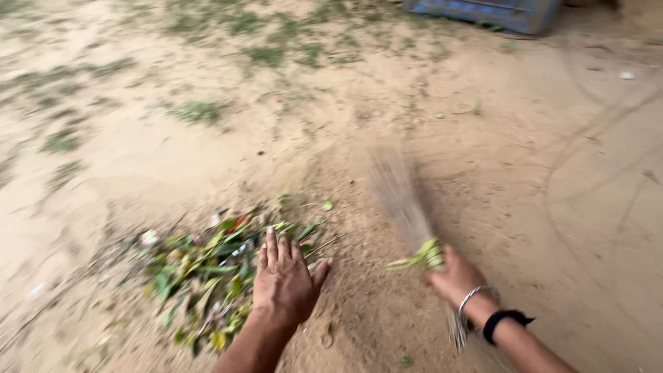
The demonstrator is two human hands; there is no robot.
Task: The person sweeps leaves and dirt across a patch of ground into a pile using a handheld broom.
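While the left hand (285, 280) lies flat and empty, palm down with its fingers spread and pressed close together toward the top, it rests at the near right edge of a pile of swept leaves (207, 273), its fingertips touching the green scraps. Just to the right, the right hand (456, 278) is clenched around the bound handle of a stick broom (407, 207), the wrist wearing a thin silver bangle (473, 295) and, just behind it, a black band (503, 321). Where the fist grips, a strip of pale green binding (421, 257) sticks out to the left of the knuckles, and the short butt ends of the sticks trail below the wrist. From the fist the broom's bristles fan upward and slightly left, blurred into a grey smear above the dirt, so their tips cannot be made out clearly. The leaf pile itself is a loose heap of green and yellowing leaves mixed with thin twigs, a reddish scrap and a few pale bits of litter, spreading left and toward the near edge from the left hand. Between the two hands runs a darker, rougher band of scraped soil. Beyond them the sandy ground (525, 173) stretches bare and tan, marked on the right by faint curved lines. Farther off, sparse patches of grass (197, 110) dot the earth on the left and centre. At the far top edge, right of centre, sits the lower part of a blue box-like object (490, 12), cut off by the frame.
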